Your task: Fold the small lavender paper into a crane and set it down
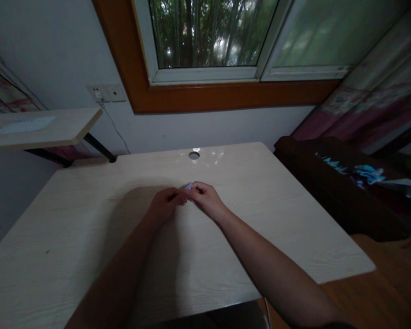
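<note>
A small lavender piece (pixel 189 186), flat and paper-like, shows between my fingertips over the middle of the table (pixel 260 228). Its pointed upper edge sticks up, while the rest is hidden by my fingers. My right hand (pixel 207 196) is closed, pinching the piece between thumb and fingers. From the other side my left hand (pixel 162 205) is closed too, thumb and fingertips pressed together at the piece's lower left. Both hands rest low over the tabletop, fingertips touching or nearly so.
A round cable hole (pixel 193 156) lies beyond my hands. At the left, a raised shelf (pixel 44 130) on black legs bears a paper sheet. A wall socket (pixel 106 92) has a cord plugged in. A dark brown bench (pixel 329 192) with bluish items stands right of the table.
</note>
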The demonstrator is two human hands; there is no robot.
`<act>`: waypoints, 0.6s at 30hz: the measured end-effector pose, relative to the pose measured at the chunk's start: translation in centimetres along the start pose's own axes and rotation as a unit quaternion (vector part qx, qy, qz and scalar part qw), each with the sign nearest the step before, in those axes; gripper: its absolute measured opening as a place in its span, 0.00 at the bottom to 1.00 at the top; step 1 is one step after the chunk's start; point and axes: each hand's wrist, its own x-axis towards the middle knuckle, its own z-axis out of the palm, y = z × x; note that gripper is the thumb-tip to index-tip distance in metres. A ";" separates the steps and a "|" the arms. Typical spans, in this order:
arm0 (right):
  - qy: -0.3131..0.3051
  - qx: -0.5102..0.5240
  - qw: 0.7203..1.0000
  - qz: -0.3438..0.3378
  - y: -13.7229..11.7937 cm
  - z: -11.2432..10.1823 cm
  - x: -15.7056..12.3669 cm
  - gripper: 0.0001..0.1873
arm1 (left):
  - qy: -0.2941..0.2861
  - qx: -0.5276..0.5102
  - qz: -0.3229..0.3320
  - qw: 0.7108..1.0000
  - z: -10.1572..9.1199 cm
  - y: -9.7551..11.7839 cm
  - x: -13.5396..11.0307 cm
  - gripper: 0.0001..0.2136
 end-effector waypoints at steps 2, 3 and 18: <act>-0.001 -0.011 1.000 0.003 -0.3 0.1 -0.1 0.14 | 0.000 -0.007 -0.001 1.000 0.0 0.0 0.0 0.13; 0.001 -0.018 1.000 0.003 -0.4 0.1 -0.1 0.14 | -0.003 -0.009 -0.002 1.000 0.0 0.0 0.0 0.13; 0.013 0.006 1.000 0.003 0.6 -0.1 0.3 0.12 | -0.041 0.004 0.001 0.999 -0.1 0.2 0.1 0.12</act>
